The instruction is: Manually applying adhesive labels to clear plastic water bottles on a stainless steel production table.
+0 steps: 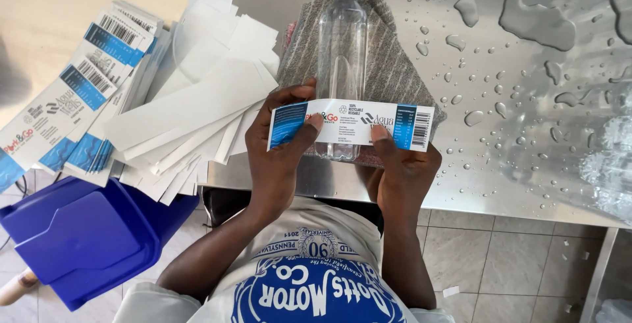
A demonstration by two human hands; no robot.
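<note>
Both hands stretch a printed paper label (351, 124) across a clear plastic bottle (341, 66) at centre frame: left hand (280, 145) closed on its left end, right hand (403, 165) pinching its right. That bottle lies on a grey cloth (395, 59) atop a wet steel counter (526, 99). Loose labels (191, 106) fan at left above what appears to be a blue bin (85, 237).

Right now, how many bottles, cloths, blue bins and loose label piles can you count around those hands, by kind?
Bottle: 1
Cloth: 1
Blue bin: 1
Label held by both hands: 1
Printed label pile: 1
Blank strip pile: 1
Total: 6
</note>
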